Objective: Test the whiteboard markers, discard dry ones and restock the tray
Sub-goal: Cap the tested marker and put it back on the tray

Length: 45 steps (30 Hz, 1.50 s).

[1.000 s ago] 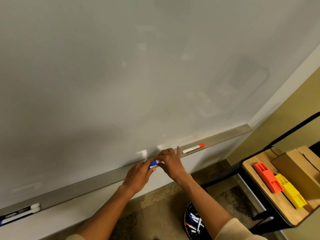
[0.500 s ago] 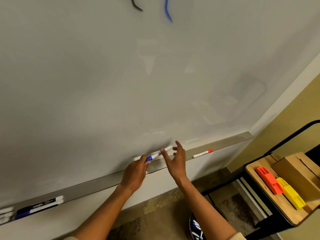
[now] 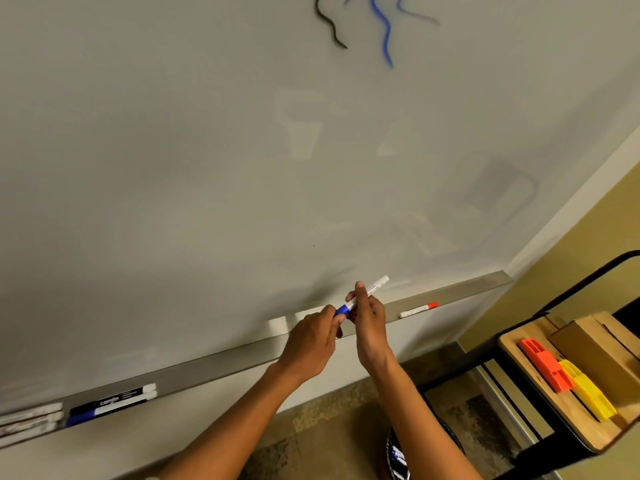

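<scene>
A blue-capped white marker [image 3: 372, 288] is held just above the grey marker tray [image 3: 214, 368], slanting up to the right. My left hand [image 3: 311, 344] pinches its blue cap end. My right hand [image 3: 369, 320] grips the white barrel beside it. A red-capped marker [image 3: 417, 310] lies in the tray to the right. Black and blue markers [image 3: 114, 403] lie in the tray at the left. Black and blue test squiggles [image 3: 363, 26] show at the top of the whiteboard [image 3: 242, 168].
A round black bin [image 3: 398, 457] holding markers stands on the floor below my right arm. At the right is a black cart with a wooden shelf [image 3: 561, 407] carrying an orange block [image 3: 542, 363], a yellow block [image 3: 588, 389] and a cardboard box [image 3: 595, 344].
The marker has come up off the tray. My right hand, open half a second ago, has closed on the barrel. The view has tilted up, showing the squiggles.
</scene>
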Each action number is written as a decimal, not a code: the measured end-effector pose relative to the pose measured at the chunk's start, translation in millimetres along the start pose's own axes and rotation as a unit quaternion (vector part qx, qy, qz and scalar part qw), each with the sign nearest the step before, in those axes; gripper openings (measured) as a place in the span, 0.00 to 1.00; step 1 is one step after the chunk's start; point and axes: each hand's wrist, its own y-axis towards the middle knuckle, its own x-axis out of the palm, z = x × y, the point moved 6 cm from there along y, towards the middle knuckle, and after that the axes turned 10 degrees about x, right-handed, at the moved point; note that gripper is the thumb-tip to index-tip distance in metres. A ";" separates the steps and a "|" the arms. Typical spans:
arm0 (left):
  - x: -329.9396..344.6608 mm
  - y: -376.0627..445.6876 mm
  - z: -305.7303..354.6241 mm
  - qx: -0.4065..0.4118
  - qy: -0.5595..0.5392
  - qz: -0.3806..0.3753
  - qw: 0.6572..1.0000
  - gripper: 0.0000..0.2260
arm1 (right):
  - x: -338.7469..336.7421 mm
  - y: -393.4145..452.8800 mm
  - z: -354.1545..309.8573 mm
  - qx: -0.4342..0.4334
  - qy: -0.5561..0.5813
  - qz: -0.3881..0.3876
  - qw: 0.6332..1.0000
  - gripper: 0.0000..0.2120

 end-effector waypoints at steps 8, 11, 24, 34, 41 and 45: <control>-3.5 23.4 44.1 -0.052 -0.107 -0.001 0.993 0.15 | -8.7 -2.5 -36.4 0.042 0.063 0.053 0.996 0.21; 0.1 29.1 48.5 -0.079 -0.157 -0.007 0.984 0.19 | -33.5 7.5 -45.4 0.077 0.140 0.098 0.982 0.18; -54.7 46.2 63.6 0.027 -0.187 0.208 0.960 0.18 | -79.7 32.9 -116.0 -0.007 0.281 0.002 0.960 0.17; -174.4 80.1 113.4 0.222 -0.024 0.384 0.896 0.12 | -6.0 -35.2 -207.6 -0.196 0.229 -0.179 0.937 0.16; -234.2 94.3 139.4 0.278 0.155 0.473 0.822 0.07 | 21.9 -65.8 -272.9 -0.377 0.095 -0.115 0.914 0.20; -241.1 111.6 119.5 0.260 0.260 0.477 0.798 0.08 | 32.1 -70.7 -296.0 -0.451 0.072 -0.087 0.885 0.17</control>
